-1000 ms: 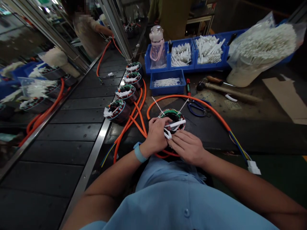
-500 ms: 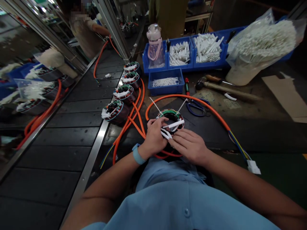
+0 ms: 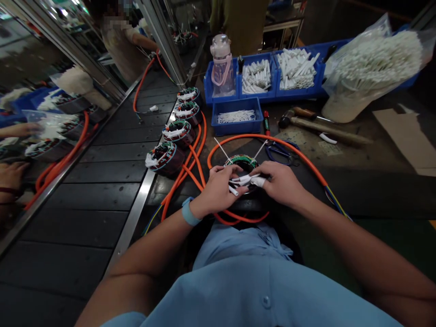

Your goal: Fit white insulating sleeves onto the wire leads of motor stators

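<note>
A motor stator with green lacing sits on the bench in front of me, and two thin white cable ties stick up from its far rim. My left hand is closed round white sleeved leads over the stator's near side. Opposite it, my right hand pinches a white sleeve between thumb and fingers. White material covers the right thumb area; whether it is tape or sleeve I cannot make out. The stator's near rim is mostly hidden by both hands.
An orange cable loops round the stator. Several finished-looking stators line the conveyor edge at left. Behind are a blue bin of cable ties, a bottle, scissors and a hammer. Another person's hand shows far left.
My right hand has risen from lying flat at the stator's near edge to pinching the white sleeve. My left hand stays on the leads. Another person's hands have appeared at far left.
</note>
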Available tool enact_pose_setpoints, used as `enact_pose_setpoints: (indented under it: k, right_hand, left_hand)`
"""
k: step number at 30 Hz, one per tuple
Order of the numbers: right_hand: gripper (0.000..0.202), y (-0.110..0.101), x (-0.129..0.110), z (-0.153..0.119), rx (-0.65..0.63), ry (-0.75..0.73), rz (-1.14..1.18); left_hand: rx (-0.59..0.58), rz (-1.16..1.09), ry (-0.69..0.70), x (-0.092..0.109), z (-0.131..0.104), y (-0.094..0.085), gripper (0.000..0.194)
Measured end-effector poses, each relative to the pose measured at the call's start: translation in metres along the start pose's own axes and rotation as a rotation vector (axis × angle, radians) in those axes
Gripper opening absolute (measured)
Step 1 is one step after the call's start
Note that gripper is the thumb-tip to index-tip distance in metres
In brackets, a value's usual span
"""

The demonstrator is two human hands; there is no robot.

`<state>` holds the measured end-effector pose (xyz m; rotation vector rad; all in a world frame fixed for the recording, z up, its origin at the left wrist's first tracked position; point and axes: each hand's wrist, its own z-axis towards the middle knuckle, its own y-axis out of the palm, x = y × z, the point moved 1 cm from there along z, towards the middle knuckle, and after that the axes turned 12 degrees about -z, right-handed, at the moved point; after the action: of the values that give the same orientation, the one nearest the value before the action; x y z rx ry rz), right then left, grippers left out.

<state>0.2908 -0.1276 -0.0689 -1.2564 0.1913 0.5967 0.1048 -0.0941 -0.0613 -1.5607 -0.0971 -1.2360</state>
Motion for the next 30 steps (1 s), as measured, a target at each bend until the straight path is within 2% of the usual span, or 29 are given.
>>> enact_pose_setpoints:
  k: [4,8,10,12,15,21,26,28,30]
  right_hand:
    - [0.019,-0.003,0.007,0.003,-0.073,0.007,0.056]
    - [0.020,-0.003,0.012,-0.002,-0.067,-0.096,0.007]
    - [0.023,-0.004,0.012,-0.006,-0.033,-0.170,-0.058]
    - [0.028,-0.007,0.010,-0.009,0.012,-0.250,-0.155]
    - [0.034,-0.011,0.004,-0.010,0.043,-0.353,-0.271]
    - [0.032,-0.011,-0.006,-0.002,-0.021,-0.477,-0.306]
    - [0.026,-0.019,-0.013,0.008,-0.162,-0.537,-0.402]
    - [0.021,-0.023,-0.013,0.017,-0.203,-0.503,-0.428]
    - [0.015,-0.024,-0.008,0.031,-0.238,-0.402,-0.410]
  left_hand:
    - [-0.033,0.104,-0.054,0.007,0.013,0.001,0.027]
    - [-0.079,0.163,-0.029,0.007,0.018,0.001,0.024]
    - [-0.075,0.155,0.041,0.001,0.012,-0.002,0.031]
    - [-0.043,0.191,0.152,-0.007,0.002,-0.002,0.047]
    - [0.038,0.291,0.260,-0.018,-0.010,0.006,0.064]
    - [0.165,0.356,0.176,-0.019,-0.008,0.031,0.052]
    - [0.168,0.310,0.132,-0.016,-0.006,0.030,0.036]
    - [0.149,0.306,0.154,-0.018,-0.007,0.029,0.032]
    - [0.126,0.312,0.186,-0.020,-0.006,0.030,0.031]
